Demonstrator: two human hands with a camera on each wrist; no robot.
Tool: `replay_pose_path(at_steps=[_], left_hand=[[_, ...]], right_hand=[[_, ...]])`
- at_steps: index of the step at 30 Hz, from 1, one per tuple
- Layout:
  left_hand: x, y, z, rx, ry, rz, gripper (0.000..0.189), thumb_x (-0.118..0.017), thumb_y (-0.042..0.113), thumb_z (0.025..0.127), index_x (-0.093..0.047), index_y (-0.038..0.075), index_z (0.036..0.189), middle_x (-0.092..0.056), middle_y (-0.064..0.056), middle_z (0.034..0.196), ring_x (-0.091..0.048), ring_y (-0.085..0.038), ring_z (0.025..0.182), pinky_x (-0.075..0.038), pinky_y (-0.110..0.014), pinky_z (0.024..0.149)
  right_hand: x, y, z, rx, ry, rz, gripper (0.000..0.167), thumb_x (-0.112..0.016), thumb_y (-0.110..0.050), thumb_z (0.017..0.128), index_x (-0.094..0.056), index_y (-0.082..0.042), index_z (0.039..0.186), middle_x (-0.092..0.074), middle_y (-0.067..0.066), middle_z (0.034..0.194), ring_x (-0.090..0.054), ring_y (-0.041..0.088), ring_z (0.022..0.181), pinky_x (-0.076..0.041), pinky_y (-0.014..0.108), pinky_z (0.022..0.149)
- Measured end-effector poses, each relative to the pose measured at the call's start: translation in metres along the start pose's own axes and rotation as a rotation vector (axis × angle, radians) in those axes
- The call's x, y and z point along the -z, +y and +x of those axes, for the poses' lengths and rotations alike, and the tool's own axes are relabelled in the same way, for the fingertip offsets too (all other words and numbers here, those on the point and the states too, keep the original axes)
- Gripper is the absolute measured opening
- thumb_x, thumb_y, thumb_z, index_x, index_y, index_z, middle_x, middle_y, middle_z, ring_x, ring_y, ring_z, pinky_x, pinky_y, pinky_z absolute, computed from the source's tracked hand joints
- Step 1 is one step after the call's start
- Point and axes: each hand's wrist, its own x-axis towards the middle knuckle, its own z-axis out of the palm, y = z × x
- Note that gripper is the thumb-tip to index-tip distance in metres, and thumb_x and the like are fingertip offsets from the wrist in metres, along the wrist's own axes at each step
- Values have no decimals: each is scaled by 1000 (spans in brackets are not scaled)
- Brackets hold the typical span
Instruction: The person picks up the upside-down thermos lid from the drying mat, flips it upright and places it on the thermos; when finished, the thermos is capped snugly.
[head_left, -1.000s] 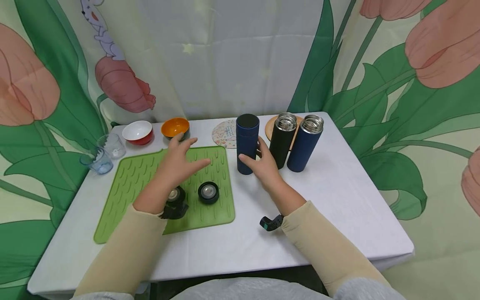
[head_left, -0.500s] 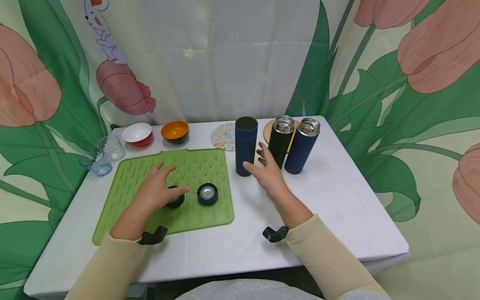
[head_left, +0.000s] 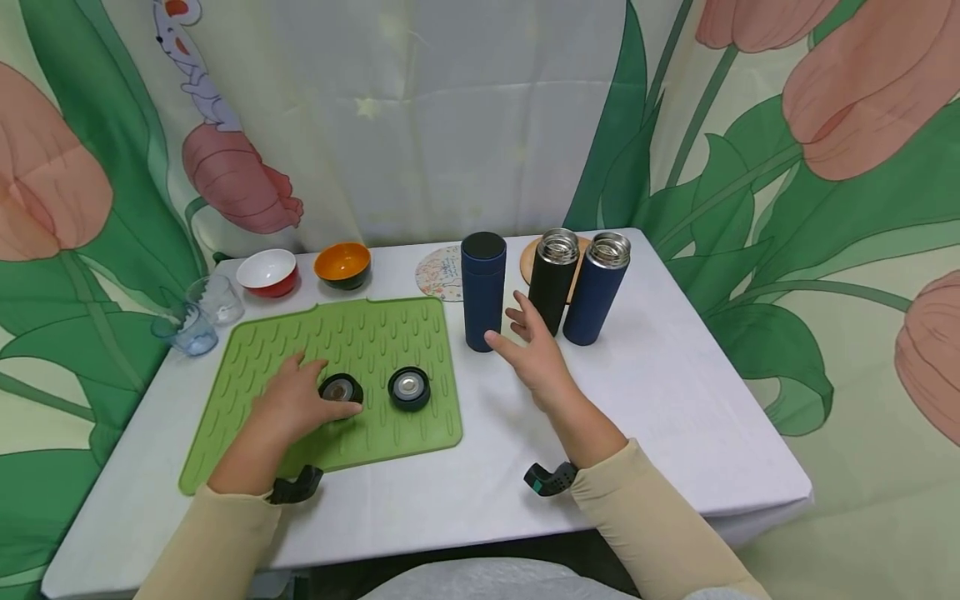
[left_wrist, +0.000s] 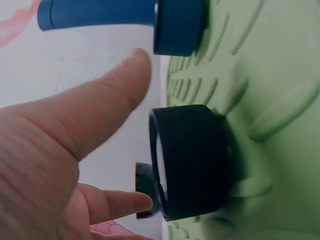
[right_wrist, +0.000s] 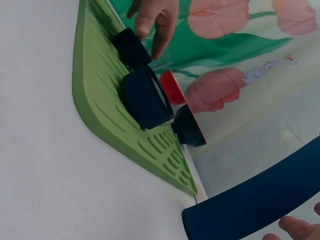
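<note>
My left hand (head_left: pixel 288 404) is open over the green mat, its thumb and fingers spread on either side of a black bottle lid (head_left: pixel 341 388). In the left wrist view the thumb is apart from that lid (left_wrist: pixel 192 162). A second dark lid (head_left: pixel 408 388), underside up, sits to its right. My right hand (head_left: pixel 536 358) is open beside a lidded navy thermos bottle (head_left: pixel 483 292), thumb near its lower side. Two lidless thermos bottles stand right of it, one black (head_left: pixel 552 283) and one navy (head_left: pixel 596 292), their steel mouths showing.
The green mat (head_left: pixel 285 342) covers the table's left half. Behind it are a red-and-white bowl (head_left: pixel 267 273) and an orange-and-dark bowl (head_left: pixel 342 265). Clear glass cups (head_left: pixel 193 332) stand at far left. A patterned round coaster (head_left: pixel 438 273) and a wooden one (head_left: pixel 527 262) lie at the back.
My left hand has come back from the far part of the mat and lowered down to the black lid. The right hand has drawn slightly away from the lidded bottle.
</note>
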Motion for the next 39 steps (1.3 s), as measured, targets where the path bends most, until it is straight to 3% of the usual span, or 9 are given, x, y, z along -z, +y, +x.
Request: replay_pose_path(at_steps=[7, 17, 20, 27, 35, 39], left_hand=[[-6, -7, 1, 43, 6, 15, 99, -89, 57, 78, -52, 0, 150, -16, -37, 168, -29, -67, 145, -18, -95, 104], [-11, -7, 3, 23, 31, 22, 98, -86, 59, 80, -53, -1, 149, -17, -36, 169, -31, -69, 144, -18, -95, 103], [-8, -2, 3, 8, 73, 18, 95, -84, 60, 81, -54, 2, 149, -17, -35, 170, -31, -68, 145, -18, -95, 104], [2, 33, 3, -103, 197, 33, 88, -82, 62, 82, -60, 6, 146, -25, -30, 171, -36, -61, 147, -27, -89, 106], [8, 85, -3, -212, 195, 48, 84, -85, 58, 82, -62, 10, 147, -27, -24, 172, -37, -56, 150, -27, -85, 112], [7, 106, -5, -255, 189, 82, 83, -87, 58, 80, -65, 12, 145, -29, -21, 172, -41, -53, 148, -30, -84, 111]], right_hand=[[-1, 0, -3, -9, -11, 8, 87, -75, -32, 101, -22, -33, 170, -34, 9, 173, -29, 34, 162, -36, 62, 124], [1, -1, -7, 1, -21, 3, 86, -73, -32, 102, -21, -29, 171, -35, 12, 172, -29, 36, 162, -35, 63, 124], [2, -1, -10, -6, -17, -2, 86, -73, -30, 102, -21, -30, 171, -36, 11, 172, -30, 36, 162, -36, 63, 124], [3, -2, -14, -11, -25, -38, 81, -74, -32, 101, -29, -32, 168, -36, 6, 173, -28, 33, 163, -38, 61, 123], [4, -6, -19, 49, -112, -102, 78, -80, -24, 97, -41, -34, 164, -38, 2, 172, -26, 31, 164, -39, 64, 121], [4, -9, -20, 58, -176, -154, 78, -81, -24, 96, -42, -35, 163, -38, 3, 172, -25, 33, 164, -32, 67, 125]])
